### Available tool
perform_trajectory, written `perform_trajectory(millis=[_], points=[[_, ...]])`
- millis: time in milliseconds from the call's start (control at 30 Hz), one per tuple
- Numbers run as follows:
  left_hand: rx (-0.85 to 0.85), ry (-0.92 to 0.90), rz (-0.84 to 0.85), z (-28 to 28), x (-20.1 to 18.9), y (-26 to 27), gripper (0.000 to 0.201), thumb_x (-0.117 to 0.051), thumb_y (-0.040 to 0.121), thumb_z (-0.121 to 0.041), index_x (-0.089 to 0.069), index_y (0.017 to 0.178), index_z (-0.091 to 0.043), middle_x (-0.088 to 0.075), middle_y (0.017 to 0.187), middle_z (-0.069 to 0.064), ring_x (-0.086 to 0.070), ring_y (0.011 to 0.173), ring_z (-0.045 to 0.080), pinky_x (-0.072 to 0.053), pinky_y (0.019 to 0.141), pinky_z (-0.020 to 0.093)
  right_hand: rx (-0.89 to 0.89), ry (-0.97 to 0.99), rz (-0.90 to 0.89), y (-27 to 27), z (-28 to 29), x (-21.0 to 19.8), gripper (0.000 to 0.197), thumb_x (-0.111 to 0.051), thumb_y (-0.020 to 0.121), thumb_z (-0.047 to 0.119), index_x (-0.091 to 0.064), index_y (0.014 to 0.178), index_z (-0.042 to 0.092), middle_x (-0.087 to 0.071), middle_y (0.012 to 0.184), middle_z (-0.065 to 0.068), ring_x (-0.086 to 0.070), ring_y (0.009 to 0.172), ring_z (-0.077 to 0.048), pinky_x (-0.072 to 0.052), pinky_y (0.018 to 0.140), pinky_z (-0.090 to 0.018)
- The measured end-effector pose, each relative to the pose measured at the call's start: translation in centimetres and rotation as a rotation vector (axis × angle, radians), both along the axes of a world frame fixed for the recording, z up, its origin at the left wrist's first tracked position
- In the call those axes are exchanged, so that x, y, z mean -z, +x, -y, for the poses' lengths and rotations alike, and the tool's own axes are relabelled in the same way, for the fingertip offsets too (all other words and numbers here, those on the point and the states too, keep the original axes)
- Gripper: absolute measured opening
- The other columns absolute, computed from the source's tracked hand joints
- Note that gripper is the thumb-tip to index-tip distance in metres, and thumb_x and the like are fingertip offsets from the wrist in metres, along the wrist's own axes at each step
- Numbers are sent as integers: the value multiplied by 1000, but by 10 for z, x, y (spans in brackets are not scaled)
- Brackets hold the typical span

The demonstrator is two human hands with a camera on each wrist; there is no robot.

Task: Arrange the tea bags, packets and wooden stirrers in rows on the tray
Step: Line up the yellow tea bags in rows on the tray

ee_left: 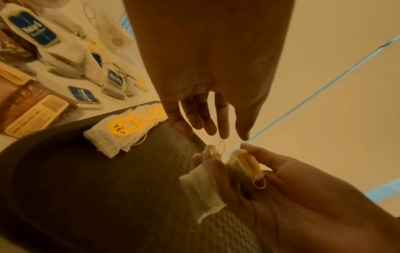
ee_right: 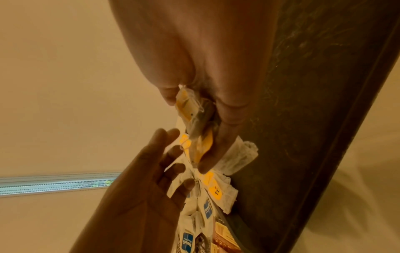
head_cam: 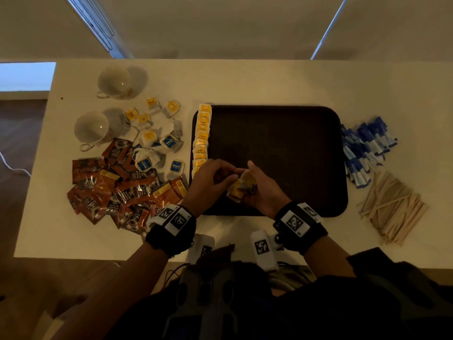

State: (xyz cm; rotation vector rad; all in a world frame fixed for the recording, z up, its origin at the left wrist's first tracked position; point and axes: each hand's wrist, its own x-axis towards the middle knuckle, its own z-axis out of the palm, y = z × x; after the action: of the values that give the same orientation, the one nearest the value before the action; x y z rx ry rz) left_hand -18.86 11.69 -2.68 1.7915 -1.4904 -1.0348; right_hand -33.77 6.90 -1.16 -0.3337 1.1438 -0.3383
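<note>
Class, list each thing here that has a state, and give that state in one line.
Dark rectangular tray: one row of yellow-tagged tea bags along its left edge.
Right hand: holds several yellow-tagged tea bags.
Left hand: fingers relaxed, reaching towards them.
Two white cups: upturned.

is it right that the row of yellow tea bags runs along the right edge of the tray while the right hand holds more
Not quite: the head view shows the row of yellow tea bags along the tray's left edge. The right hand does hold more.

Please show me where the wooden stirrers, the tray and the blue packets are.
wooden stirrers (head_cam: 392, 207): head view, middle of the loose pile.
tray (head_cam: 282, 143): head view, bare dark floor.
blue packets (head_cam: 365, 148): head view, middle of the heap.
</note>
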Motion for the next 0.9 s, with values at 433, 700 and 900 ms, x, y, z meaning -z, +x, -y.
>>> perform_trajectory(millis=[433, 700, 900], points=[[-119, 161, -372, 11, 3, -9, 4, -59, 90, -19, -60, 86, -18, -64, 86, 4, -62, 77, 13, -52, 67, 19, -147, -79, 76, -14, 2, 1, 52, -42, 94, 50, -56, 126, 11, -62, 119, -15, -65, 101, -28, -51, 94, -45], [-167, 189, -414, 2, -2, -6, 5, -60, 89, -21, -60, 91, -16, -60, 84, -1, -58, 68, 2, -48, 58, 15, -318, -201, 1, -20, 1, 3, 21, -49, 96, 20, -52, 114, 9, -62, 104, -11, -64, 89, -21, -53, 89, -40], [-322, 205, -399, -11, 1, 18, 5, -61, 88, -16, -60, 91, -13, -65, 88, 2, -62, 72, 8, -52, 61, 18, -344, -199, -45, -20, 3, 4, 14, -50, 96, 15, -53, 109, 13, -58, 113, -14, -63, 91, -22, -53, 84, -37]])
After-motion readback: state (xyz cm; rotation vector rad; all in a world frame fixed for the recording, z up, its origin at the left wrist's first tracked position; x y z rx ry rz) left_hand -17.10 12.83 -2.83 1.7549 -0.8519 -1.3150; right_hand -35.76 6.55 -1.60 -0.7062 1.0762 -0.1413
